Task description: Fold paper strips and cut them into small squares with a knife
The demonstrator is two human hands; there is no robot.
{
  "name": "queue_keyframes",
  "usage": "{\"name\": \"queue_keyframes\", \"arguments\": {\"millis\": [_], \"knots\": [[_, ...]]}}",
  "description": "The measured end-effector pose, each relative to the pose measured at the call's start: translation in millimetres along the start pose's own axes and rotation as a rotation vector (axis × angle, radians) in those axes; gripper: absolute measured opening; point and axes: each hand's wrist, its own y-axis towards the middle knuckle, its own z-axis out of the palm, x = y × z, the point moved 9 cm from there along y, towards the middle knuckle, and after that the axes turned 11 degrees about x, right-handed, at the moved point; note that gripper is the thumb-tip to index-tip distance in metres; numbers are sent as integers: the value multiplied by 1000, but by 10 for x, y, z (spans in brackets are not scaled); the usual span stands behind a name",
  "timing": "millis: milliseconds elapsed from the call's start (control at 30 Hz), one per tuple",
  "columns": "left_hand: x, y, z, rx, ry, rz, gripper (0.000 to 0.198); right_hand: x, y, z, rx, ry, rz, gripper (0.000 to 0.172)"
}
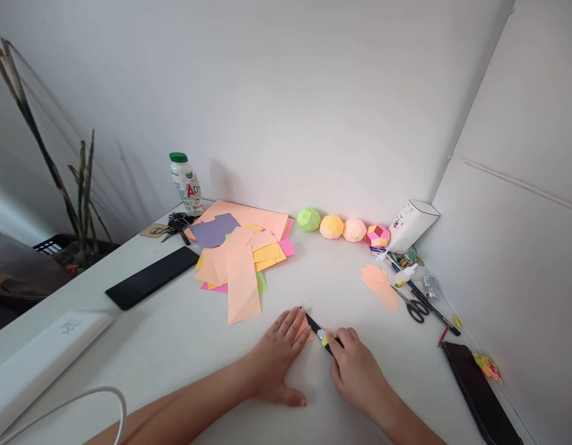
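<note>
Right grip point(355, 368) clamps a black utility knife point(315, 325); left grip point(276, 352) lies spread flat on peach paper point(306, 332). Green-capped bottle point(186, 183) stands closed.

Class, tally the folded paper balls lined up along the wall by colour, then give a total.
Green paper ball: 1
Yellow paper ball: 1
Peach paper ball: 1
Pink-and-yellow paper ball: 1
Total: 4
</note>
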Motion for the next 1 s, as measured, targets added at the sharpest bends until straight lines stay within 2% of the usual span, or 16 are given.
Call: {"name": "queue_keyframes", "arguments": {"millis": [167,333,467,667,800,1000], "knots": [[9,-4,-7,-5,-7,-9,119,3,-2,-3,-8,9,-7,53],[-11,-15,-30,-71,-3,40,116,16,25,-34,-34,8,-7,52],[21,0,9,-67,20,18,115,25,37,-49,-46,13,-16,53],[52,25,86,-146,63,48,113,0,53,-51,-71,29,-10,52],[77,44,100,-239,67,25,102,-44,16,-54,-68,75,-45,51],[178,22,-15,-438,-64,-96,80,-145,-81,-131,-100,225,-105,55]]}}
